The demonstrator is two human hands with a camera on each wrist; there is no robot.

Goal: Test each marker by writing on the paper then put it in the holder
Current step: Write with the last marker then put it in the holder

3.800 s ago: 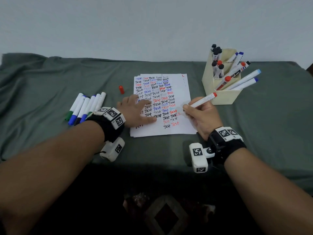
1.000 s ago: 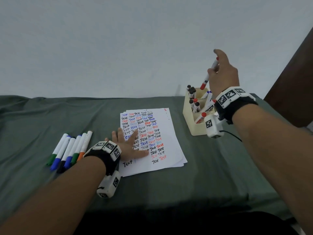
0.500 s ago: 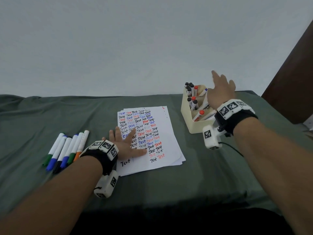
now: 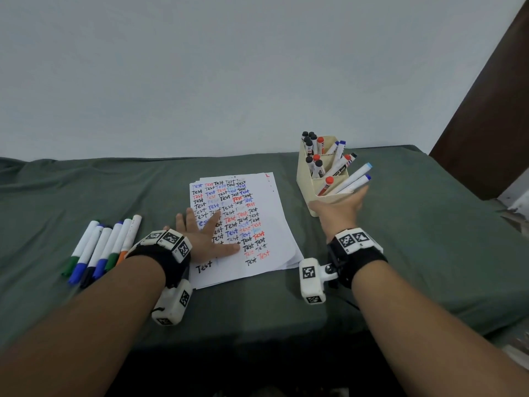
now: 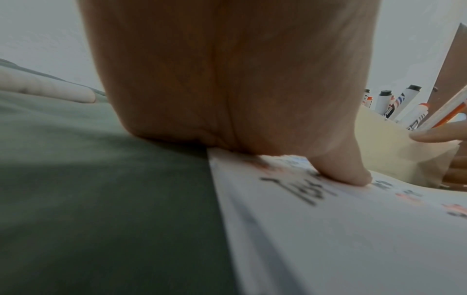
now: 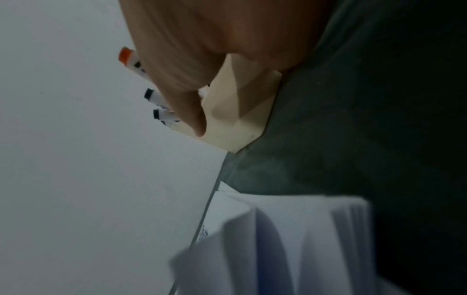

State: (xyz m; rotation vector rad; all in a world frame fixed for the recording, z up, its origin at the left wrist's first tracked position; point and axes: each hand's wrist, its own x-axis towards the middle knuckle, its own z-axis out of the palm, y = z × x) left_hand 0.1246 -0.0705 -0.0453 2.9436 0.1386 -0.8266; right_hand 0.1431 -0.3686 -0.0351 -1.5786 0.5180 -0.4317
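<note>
Fingers of the empty right hand [image 4: 342, 209] hang relaxed by the holder [image 4: 310, 193]; left hand [image 4: 204, 237], fingers spread, should pin the paper [image 4: 266, 213] while reaching for untested markers [image 4: 104, 247].

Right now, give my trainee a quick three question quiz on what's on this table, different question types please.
1. True or false: the right hand holds a marker.
2. The left hand presses flat on: A) the paper B) the holder C) the loose markers
3. Fill in: the loose markers lie to the ___ of the paper.

Key: 1 false, it is empty near the holder; 2 A; 3 left.
</note>
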